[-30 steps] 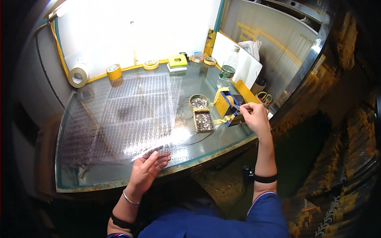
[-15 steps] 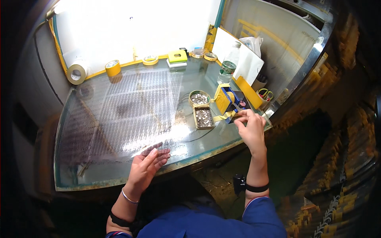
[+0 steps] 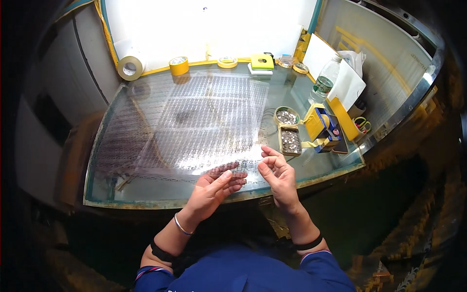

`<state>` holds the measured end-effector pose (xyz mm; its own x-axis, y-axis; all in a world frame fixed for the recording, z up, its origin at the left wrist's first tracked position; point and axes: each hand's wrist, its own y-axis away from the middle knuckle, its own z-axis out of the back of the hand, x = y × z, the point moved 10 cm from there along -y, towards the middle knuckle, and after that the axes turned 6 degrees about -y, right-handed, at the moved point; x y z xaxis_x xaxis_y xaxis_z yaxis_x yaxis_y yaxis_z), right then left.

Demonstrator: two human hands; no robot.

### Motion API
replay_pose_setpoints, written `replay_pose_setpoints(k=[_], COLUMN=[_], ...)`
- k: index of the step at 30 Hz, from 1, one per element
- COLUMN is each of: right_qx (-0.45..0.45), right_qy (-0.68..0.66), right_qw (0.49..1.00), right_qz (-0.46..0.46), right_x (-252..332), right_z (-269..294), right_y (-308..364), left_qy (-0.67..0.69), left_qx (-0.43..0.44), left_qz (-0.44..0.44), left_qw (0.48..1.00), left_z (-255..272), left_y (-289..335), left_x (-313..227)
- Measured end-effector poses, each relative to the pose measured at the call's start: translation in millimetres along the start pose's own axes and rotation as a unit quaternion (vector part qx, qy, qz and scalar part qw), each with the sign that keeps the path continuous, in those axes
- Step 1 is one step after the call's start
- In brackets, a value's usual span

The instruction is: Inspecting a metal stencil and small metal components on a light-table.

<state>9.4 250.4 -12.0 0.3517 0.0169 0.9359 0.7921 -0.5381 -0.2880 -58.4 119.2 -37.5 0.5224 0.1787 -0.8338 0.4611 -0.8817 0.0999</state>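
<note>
A clear plastic sheet [image 3: 216, 109] with rows of fine dark marks lies across the glass tabletop. At its near right corner, my left hand [image 3: 214, 187] grips the edge, thumb on top and fingers showing darkly through the plastic beneath. Just to the right, my right hand [image 3: 279, 180] is raised with thumb and fingers drawn together; anything between the fingertips is too small to make out. Beyond it stands a blue tape dispenser [image 3: 332, 134] with yellow tape. Beside the dispenser are a rectangular tin [image 3: 291, 141] and a round tin [image 3: 287, 117], both filled with small pale and dark bits.
A bright white panel [image 3: 204, 29] rises behind the glass table [image 3: 146, 199]. Along the back sit tape rolls [image 3: 179, 65] and a yellow-green hole punch [image 3: 262, 62]. On the right stand a clear bottle [image 3: 325, 80], a yellow board [image 3: 343, 117] and scissors [image 3: 362, 124].
My right hand has left the tape dispenser and come leftward, close to my left hand. My left hand keeps its grip on the sheet's corner. The whole view has shifted.
</note>
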Motion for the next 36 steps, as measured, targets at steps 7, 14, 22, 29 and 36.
replay_pose_setpoints(k=[7, 14, 22, 29, 36], right_qx=[-0.010, -0.010, -0.009, -0.011, -0.073], right_qy=[0.004, 0.011, 0.025, 0.035, 0.007], right_qw=[0.999, 0.999, 0.999, 0.999, 0.997], right_qz=[-0.033, -0.029, -0.019, -0.021, 0.028], right_x=[-9.5, -11.9, -12.7, -11.9, -15.0], right_z=[6.4, 7.6, 8.3, 7.1, 15.2], right_y=[-0.8, -1.8, -2.8, -3.5, -2.6], left_qy=[0.003, 0.002, 0.000, 0.005, 0.003], left_qx=[-0.003, 0.007, 0.006, 0.005, 0.001], left_qz=[-0.002, -0.006, -0.009, -0.008, -0.004], left_qw=[1.000, 1.000, 1.000, 1.000, 1.000], left_z=[1.5, -0.8, -0.6, -0.1, -0.4], left_y=[-1.2, -1.2, -0.9, -0.5, -0.9], left_x=[1.7, 0.2, -0.3, -0.1, 1.5])
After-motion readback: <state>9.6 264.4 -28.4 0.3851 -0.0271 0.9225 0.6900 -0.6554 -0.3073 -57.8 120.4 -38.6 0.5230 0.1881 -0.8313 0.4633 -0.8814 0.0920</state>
